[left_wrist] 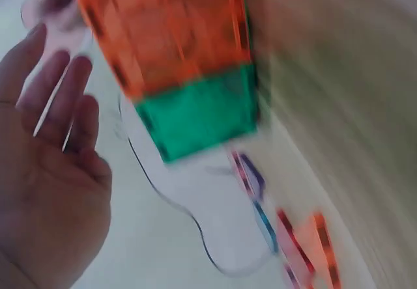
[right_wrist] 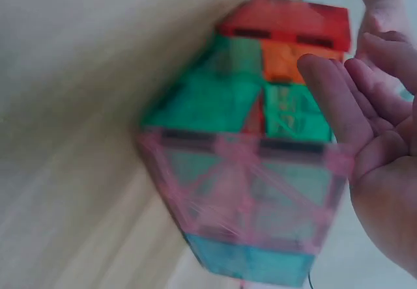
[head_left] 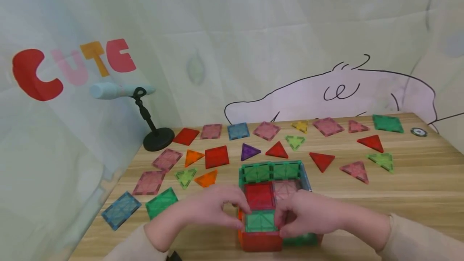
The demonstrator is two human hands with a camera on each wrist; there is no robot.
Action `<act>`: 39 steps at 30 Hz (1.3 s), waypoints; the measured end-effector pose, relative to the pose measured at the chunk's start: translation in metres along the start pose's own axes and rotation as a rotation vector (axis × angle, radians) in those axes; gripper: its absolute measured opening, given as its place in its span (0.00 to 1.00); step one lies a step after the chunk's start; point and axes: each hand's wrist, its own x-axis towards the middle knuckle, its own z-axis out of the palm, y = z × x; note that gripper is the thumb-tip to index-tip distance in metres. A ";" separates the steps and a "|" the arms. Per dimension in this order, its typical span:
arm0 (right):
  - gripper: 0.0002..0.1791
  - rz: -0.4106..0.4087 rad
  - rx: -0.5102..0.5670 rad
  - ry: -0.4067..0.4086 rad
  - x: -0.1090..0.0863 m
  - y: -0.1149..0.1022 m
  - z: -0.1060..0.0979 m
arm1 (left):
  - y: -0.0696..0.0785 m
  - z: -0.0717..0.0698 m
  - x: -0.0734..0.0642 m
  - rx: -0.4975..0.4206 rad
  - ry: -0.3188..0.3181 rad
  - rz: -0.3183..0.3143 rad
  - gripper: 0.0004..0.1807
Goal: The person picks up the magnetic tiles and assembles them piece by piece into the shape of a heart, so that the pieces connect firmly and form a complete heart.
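Note:
An open-topped box of translucent magnetic tiles stands on the table, with a green back wall (head_left: 271, 171). Inside it show a red square tile (head_left: 259, 196), a pink square tile (head_left: 285, 189) and a green square tile (head_left: 260, 221) between my two hands. My left hand (head_left: 214, 204) is at the box's left rim, fingers loosely bent; the left wrist view shows them beside the orange side wall (left_wrist: 172, 35). My right hand (head_left: 311, 212) reaches over the right part, its fingertips near the green tile and the red front wall (head_left: 261, 242). Whether the fingertips touch the tiles is unclear.
Loose tiles lie around the box, among them a red square (head_left: 216, 156), a purple triangle (head_left: 250, 152), a blue square (head_left: 121, 210) and a green square (head_left: 161, 203). A black round-based stand (head_left: 158, 139) is at the back left, a round chip (head_left: 419, 132) at the back right.

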 end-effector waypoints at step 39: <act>0.12 0.091 -0.036 0.217 -0.011 0.002 -0.040 | -0.150 -0.048 0.037 0.251 0.219 -0.734 0.44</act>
